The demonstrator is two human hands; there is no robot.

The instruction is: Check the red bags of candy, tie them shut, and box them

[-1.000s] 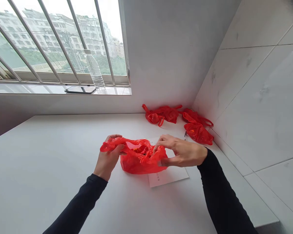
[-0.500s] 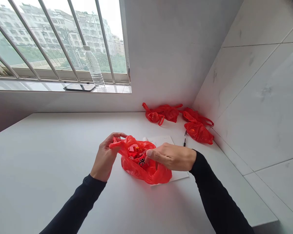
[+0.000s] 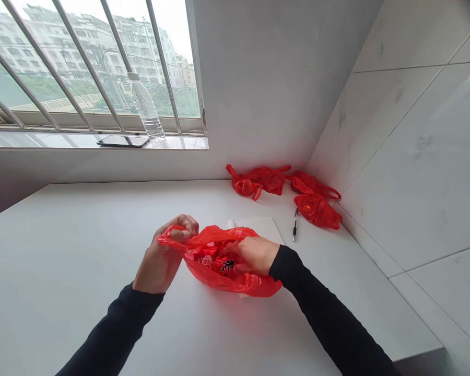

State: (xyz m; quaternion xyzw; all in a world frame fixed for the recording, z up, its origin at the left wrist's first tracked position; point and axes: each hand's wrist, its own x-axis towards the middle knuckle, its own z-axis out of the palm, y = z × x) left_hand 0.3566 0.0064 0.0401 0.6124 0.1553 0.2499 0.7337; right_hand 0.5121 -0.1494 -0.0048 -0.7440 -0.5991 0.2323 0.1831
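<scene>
Two black sleeves reach in from the bottom edge over the white surface. The left hand pinches the left rim of a red bag, its grip closed on the plastic between thumb and curled fingers. The right hand lies on the bag's right side with its fingers tucked into the mouth; they seem to close on the plastic, but how tightly cannot be told. The bag sits on the surface between the two hands, its mouth held open. Inside show small red and white packets, and a black printed character on red, too crumpled to read. Under and behind the bag lies a white sheet, mostly covered.

Just beyond the sheet, to the right, a small black pen lies on the surface. Further back, in the corner by the tiled wall, sit other red bags: one near the pen, and a knotted bunch against the back wall.

Above, on the window sill, a dark phone lies flat beside an upright clear bottle, whose label cannot be read. Behind the window bars stand pale buildings.
</scene>
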